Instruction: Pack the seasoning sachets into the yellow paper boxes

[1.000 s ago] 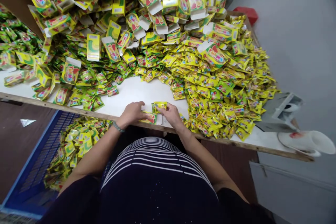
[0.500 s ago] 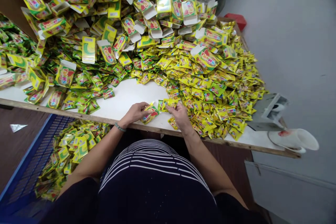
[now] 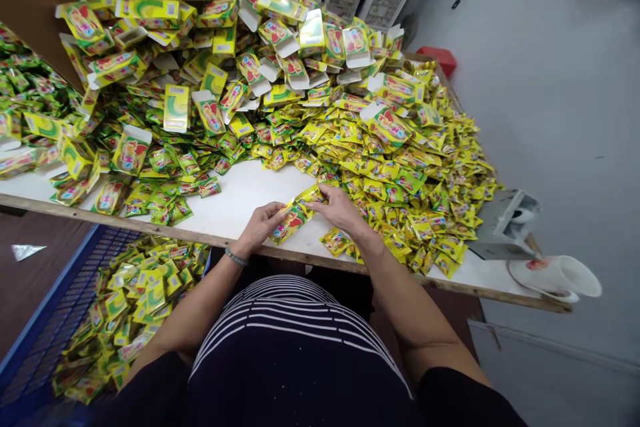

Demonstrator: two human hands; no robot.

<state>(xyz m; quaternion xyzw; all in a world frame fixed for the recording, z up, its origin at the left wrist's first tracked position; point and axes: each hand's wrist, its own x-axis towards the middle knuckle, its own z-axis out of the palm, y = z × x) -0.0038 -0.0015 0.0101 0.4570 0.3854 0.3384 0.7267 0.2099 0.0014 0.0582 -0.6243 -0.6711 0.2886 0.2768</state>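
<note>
Working at the tabletop [image 3: 225, 210], I have a high heap of loose boxes [image 3: 147, 9] on its far side, many with flaps up, with loose packets [image 3: 425, 213] banked to my right and round the bare patch in front of me. Low on my left, below the edge, sits a blue crate [image 3: 50, 310] with more yellow packs in it. Between my hands, the step looks to me like bringing a packet up against one end of a box; from here, I judge, that calls for a steady box, a light pinch and the two kept in line. The box [image 3: 287, 225] slants over the near edge of the tabletop, its lower left side by my left fingers [image 3: 278, 215], which are closed on it, thumb on top. My right fingers [image 3: 320, 205] are drawn nearly together on the packet [image 3: 311, 195], just beyond the upper right end of the box. The two meet or overlap there; I cannot tell whether any of the packet is inside.
</note>
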